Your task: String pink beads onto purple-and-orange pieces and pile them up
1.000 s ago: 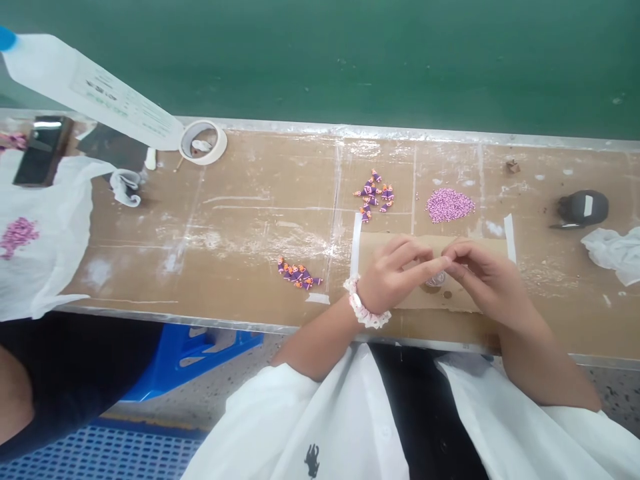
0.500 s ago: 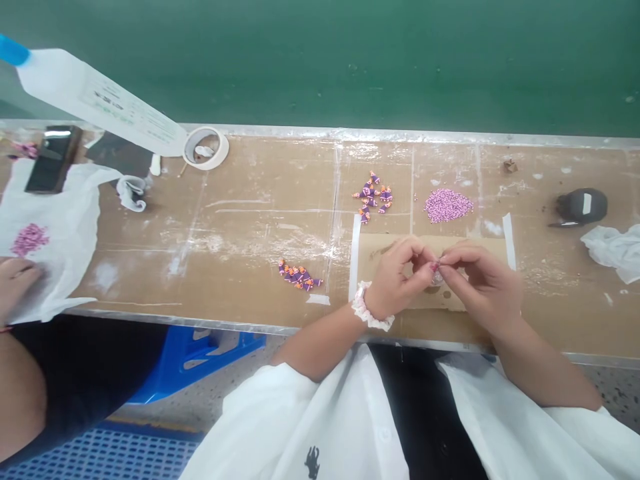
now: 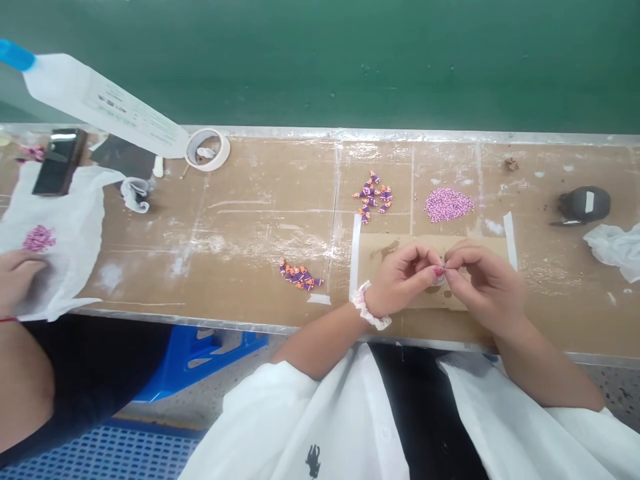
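The small pinkish-red piece (image 3: 438, 271) is between the two hands, at the tip of the left thumb, above a partly hidden clear round object (image 3: 439, 281). It looks very light and probably stiff, easy to drop and perhaps easy to crush. Its edges, taken between thumb and forefinger pads, seem the best hold.

The left hand (image 3: 400, 280) is curled nearly closed, thumb and forefinger apparently pinching the piece. The right hand (image 3: 487, 287) has its thumb and forefinger brought together beside it; whether they grip it too is too small to tell.

Under them is a brown sheet (image 3: 380, 241) on the surface (image 3: 250, 167). Beyond are a heap of pink beads (image 3: 449, 205) and a cluster of purple-and-orange figures (image 3: 370, 193); a second group of figures (image 3: 300, 275) lies left of the sheet.

Compared with a second ago, the pinkish-red piece now shows at the thumb, and a co-worker's hand (image 3: 17, 280) is in view at the left edge.
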`<action>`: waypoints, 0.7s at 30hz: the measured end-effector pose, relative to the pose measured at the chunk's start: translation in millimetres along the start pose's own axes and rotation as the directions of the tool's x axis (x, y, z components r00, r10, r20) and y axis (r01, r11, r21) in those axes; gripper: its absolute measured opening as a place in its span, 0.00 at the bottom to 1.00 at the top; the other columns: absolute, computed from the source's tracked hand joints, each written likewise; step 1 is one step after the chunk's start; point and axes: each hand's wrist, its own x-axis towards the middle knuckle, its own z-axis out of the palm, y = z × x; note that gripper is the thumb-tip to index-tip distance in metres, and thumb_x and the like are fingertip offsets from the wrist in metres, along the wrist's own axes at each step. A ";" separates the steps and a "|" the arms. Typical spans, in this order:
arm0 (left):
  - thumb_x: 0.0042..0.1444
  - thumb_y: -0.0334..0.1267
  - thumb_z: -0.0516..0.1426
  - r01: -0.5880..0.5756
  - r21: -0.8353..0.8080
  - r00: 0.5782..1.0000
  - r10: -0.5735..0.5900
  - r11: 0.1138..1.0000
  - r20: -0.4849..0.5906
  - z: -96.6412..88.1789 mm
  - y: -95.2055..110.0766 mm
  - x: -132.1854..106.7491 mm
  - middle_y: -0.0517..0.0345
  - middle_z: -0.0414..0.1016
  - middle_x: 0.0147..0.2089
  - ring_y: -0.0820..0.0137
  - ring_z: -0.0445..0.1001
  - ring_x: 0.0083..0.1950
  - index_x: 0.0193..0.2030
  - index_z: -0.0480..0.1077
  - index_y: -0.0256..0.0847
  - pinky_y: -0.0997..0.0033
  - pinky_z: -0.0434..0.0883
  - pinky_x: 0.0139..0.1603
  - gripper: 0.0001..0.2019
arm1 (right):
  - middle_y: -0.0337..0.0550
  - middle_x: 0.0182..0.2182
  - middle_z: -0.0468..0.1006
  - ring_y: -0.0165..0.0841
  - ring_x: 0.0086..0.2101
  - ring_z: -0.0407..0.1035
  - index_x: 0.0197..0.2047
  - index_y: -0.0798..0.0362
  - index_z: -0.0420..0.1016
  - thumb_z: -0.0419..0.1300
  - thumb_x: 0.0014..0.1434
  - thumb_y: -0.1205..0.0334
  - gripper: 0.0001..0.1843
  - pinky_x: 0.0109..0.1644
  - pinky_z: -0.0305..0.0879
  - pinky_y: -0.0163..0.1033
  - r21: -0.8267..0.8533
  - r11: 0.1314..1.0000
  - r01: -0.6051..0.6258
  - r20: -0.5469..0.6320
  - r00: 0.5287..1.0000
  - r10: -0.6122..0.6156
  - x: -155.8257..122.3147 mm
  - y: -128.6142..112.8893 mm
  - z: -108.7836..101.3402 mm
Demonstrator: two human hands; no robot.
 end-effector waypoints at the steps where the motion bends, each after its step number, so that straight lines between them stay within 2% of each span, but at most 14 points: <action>1: 0.58 0.49 0.60 -0.006 0.003 1.000 0.006 1.000 0.011 -0.6 -0.1 0.1 0.66 0.63 0.24 0.80 0.63 0.25 0.34 0.65 0.39 0.76 0.64 0.28 0.15 | 0.36 0.25 0.71 0.30 0.27 0.68 0.33 0.47 0.68 0.59 0.58 0.71 0.08 0.30 0.65 0.38 0.001 1.000 0.008 0.020 1.000 -0.008 0.4 0.5 -0.9; 5: 0.58 0.47 0.60 -0.021 0.001 0.997 0.021 1.000 0.069 -3.2 -0.3 0.8 0.67 0.61 0.23 0.81 0.62 0.24 0.34 0.66 0.38 0.78 0.62 0.27 0.14 | 0.36 0.26 0.70 0.30 0.28 0.68 0.33 0.48 0.65 0.57 0.59 0.72 0.08 0.30 0.64 0.37 -0.022 0.999 0.040 0.122 0.992 -0.037 3.9 1.0 -6.4; 9: 0.59 0.46 0.60 -0.020 -0.015 0.995 0.022 1.000 0.093 -4.2 0.3 1.8 0.67 0.64 0.24 0.80 0.65 0.26 0.34 0.66 0.38 0.78 0.64 0.29 0.13 | 0.36 0.27 0.69 0.29 0.28 0.67 0.34 0.48 0.63 0.55 0.60 0.72 0.08 0.31 0.64 0.36 -0.071 0.995 0.077 0.197 0.979 -0.061 6.7 2.1 -11.8; 14: 0.56 0.48 0.62 -0.003 -0.017 0.996 0.005 1.000 0.091 -3.9 0.6 2.5 0.65 0.66 0.24 0.80 0.67 0.27 0.33 0.67 0.38 0.77 0.65 0.30 0.15 | 0.36 0.28 0.68 0.29 0.29 0.66 0.35 0.48 0.61 0.54 0.61 0.71 0.08 0.32 0.63 0.35 -0.074 0.994 0.086 0.252 0.966 -0.065 8.1 5.1 -15.2; 21: 0.57 0.43 0.62 0.019 -0.118 0.994 -0.006 0.993 0.108 -1.6 1.0 1.4 0.65 0.65 0.23 0.80 0.66 0.25 0.32 0.66 0.38 0.77 0.65 0.28 0.12 | 0.36 0.27 0.67 0.29 0.29 0.66 0.35 0.48 0.62 0.54 0.61 0.71 0.07 0.32 0.64 0.36 -0.001 0.998 0.061 0.271 0.961 -0.058 7.5 5.7 -15.9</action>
